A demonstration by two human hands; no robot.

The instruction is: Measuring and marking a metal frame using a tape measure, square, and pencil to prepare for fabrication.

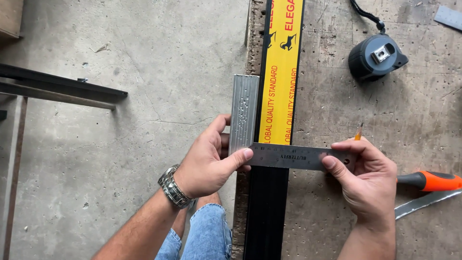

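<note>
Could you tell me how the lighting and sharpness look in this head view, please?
Head view: soft, even daylight, with only faint shadows under the left hand and right hand; the steel square has a dull sheen without harsh glare; the tape measure, the yellow-and-black bar and the worktable are all sharp, with no visible motion blur.

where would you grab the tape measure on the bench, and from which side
Probably across the round dark body of the tape measure, fingers coming down from above onto its curved left and lower sides. It lies flat on the bench with bare surface around it; the metal clip faces up, and the strap trails off its top.
</note>
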